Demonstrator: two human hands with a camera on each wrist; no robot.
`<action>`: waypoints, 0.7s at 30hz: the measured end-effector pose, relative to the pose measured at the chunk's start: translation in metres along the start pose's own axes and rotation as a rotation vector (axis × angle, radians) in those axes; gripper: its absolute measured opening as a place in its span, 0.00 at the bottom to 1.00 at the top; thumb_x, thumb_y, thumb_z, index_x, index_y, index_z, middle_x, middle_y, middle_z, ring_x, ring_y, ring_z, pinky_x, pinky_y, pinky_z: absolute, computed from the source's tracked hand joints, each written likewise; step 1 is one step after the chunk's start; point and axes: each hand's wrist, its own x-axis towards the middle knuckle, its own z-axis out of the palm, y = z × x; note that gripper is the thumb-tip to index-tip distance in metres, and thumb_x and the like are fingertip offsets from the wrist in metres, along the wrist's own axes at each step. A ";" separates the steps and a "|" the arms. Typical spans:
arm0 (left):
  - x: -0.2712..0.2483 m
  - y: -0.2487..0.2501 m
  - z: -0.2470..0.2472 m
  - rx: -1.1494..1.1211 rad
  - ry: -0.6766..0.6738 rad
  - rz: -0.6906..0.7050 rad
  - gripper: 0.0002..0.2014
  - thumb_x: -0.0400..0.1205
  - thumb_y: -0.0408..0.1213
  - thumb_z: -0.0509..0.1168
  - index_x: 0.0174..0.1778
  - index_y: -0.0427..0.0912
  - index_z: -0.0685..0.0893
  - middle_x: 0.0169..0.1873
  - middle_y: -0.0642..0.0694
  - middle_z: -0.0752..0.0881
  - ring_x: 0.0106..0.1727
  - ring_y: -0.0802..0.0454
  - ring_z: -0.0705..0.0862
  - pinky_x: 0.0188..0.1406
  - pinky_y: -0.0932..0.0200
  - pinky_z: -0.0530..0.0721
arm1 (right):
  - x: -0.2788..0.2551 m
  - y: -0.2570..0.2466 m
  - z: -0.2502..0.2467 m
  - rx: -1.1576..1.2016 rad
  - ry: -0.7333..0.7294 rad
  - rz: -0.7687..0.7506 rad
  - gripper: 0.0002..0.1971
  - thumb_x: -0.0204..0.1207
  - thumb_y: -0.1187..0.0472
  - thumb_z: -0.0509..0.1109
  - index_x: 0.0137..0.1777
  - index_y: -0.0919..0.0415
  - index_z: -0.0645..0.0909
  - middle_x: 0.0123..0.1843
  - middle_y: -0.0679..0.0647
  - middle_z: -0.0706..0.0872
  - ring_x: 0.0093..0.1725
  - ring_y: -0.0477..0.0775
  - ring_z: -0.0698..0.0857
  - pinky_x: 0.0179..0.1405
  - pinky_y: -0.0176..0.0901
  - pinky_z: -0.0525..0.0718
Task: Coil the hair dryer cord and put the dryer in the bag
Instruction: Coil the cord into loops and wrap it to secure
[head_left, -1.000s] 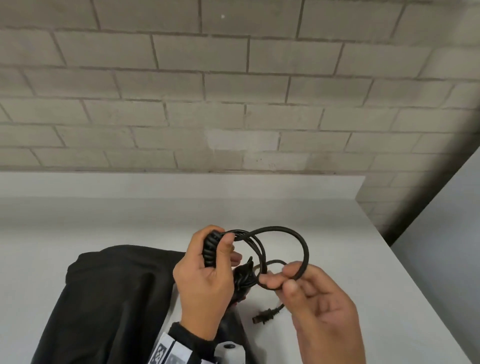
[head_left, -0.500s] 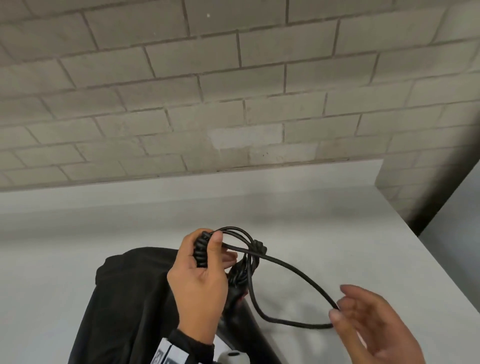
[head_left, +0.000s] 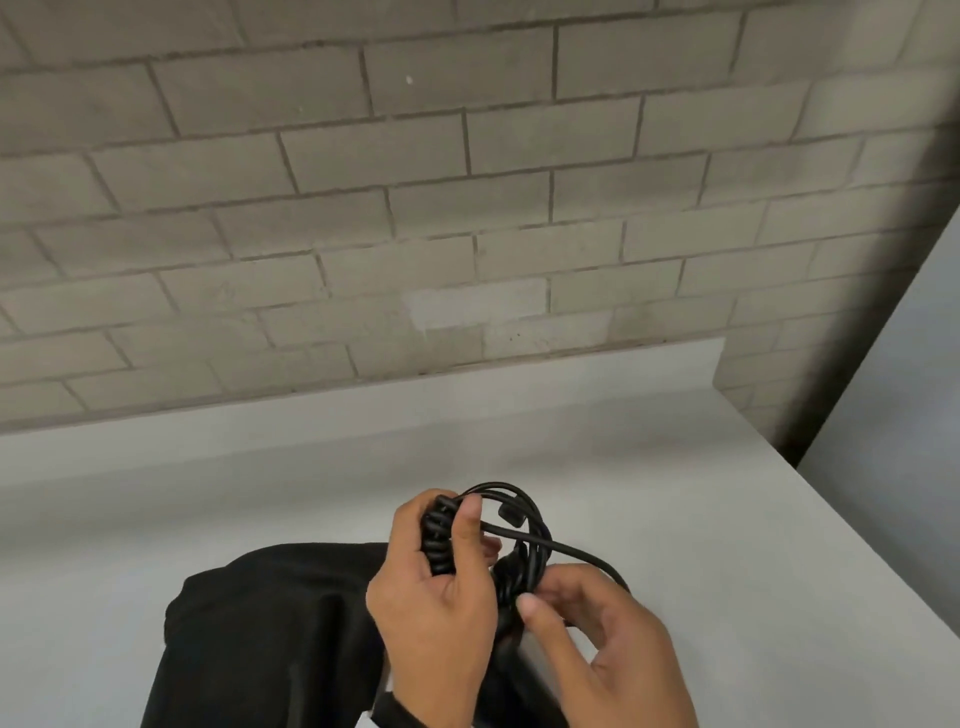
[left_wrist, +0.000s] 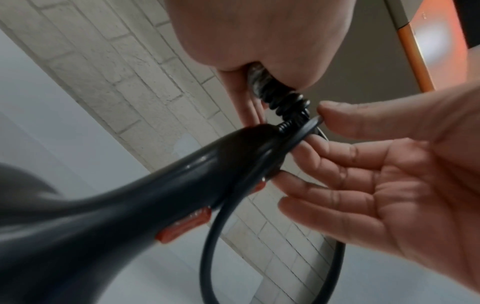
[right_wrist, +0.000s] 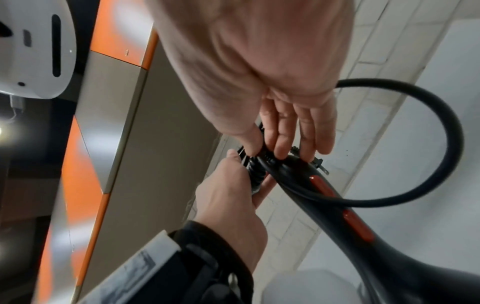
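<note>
My left hand (head_left: 439, 613) is clenched around the cord (head_left: 524, 525) bundle, thumb laid across the top of the windings, holding it up above the table (head_left: 675, 519). In the left wrist view the same grip wraps the ribbed stretch of cord just where it leaves the dryer (left_wrist: 130, 205) handle. My right hand (head_left: 597, 649) pinches 1 loose strand against the bundle with thumb and forefinger; the other fingers (left_wrist: 324, 207) lie nearly straight beside the handle's end. From that pinch the strand swings out in 1 wide loop to my right and comes back to the handle, plain in the right wrist view, where the plug (right_wrist: 320, 164) shows its prongs just past my fingertips. From the head camera the plug sits against the top of the loops.

The dryer is black and glossy, with 2 orange-red switches (left_wrist: 184, 225) along the handle. It hangs below my left hand, its body widening downward; from the head view my hands hide most of it.

The black bag (head_left: 270, 634) lies flat on the white table, below and left of my hands. Whether the dryer touches it I cannot tell. A grey block wall (head_left: 467, 182) runs behind the table.
</note>
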 end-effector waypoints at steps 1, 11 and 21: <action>0.001 -0.002 0.000 0.002 -0.012 0.021 0.11 0.79 0.59 0.66 0.46 0.56 0.82 0.29 0.58 0.89 0.29 0.60 0.90 0.34 0.51 0.91 | 0.000 -0.003 0.000 -0.007 -0.005 0.008 0.15 0.72 0.64 0.77 0.46 0.39 0.85 0.41 0.39 0.92 0.48 0.39 0.90 0.49 0.29 0.83; 0.000 -0.008 -0.008 0.013 -0.100 0.212 0.19 0.81 0.64 0.61 0.51 0.53 0.82 0.30 0.54 0.88 0.31 0.63 0.90 0.32 0.68 0.86 | -0.002 -0.020 -0.021 -0.533 0.110 -0.371 0.08 0.76 0.51 0.62 0.52 0.43 0.80 0.38 0.39 0.87 0.31 0.41 0.84 0.32 0.26 0.79; 0.005 -0.007 -0.018 0.075 -0.051 0.098 0.18 0.76 0.62 0.64 0.44 0.51 0.84 0.32 0.58 0.88 0.33 0.58 0.89 0.36 0.74 0.82 | -0.017 -0.016 -0.094 -0.102 -0.451 -0.422 0.20 0.85 0.41 0.50 0.59 0.48 0.80 0.59 0.44 0.81 0.58 0.47 0.81 0.60 0.27 0.70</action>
